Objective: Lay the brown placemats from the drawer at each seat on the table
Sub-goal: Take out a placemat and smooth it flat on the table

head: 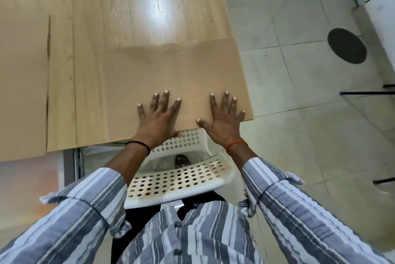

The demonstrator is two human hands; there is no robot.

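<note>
Brown textured placemat (pixel 175 80) lies flat on the light wood table (pixel 136 13), at the near right corner, right in front of the white perforated chair (pixel 181 180) tucked under the table edge. Mat's right edge runs along or slightly past the table's right edge, near edge about flush with the table's near edge. Both hands flat on it, palms down, fingers straight and spread, gripping nothing. Left hand (pixel 159 117) presses the mat near its near edge, roughly mid-mat, thumb curling off the near edge toward the chair. Right hand (pixel 223 117) presses the near right corner area, little finger close to the mat's right edge. The two hands sit side by side, apart, not touching.

Black band on the left wrist (pixel 139 145), orange band on the right wrist (pixel 236 145). Sleeves (pixel 85 206) striped blue, grey and white, rolled to the forearm. Person stands behind the chair back, leaning over it.

Another brown mat (pixel 21 84) lies on the table's left side, well apart from the first, its near edge hanging past the table edge; view there is blurred. Bright light glare on the tabletop beyond the mat. Pale tiled floor (pixel 299 71) to the right with a dark round patch (pixel 347 45) on it. A sandalled foot (pixel 182 161) shows through the chair gap
</note>
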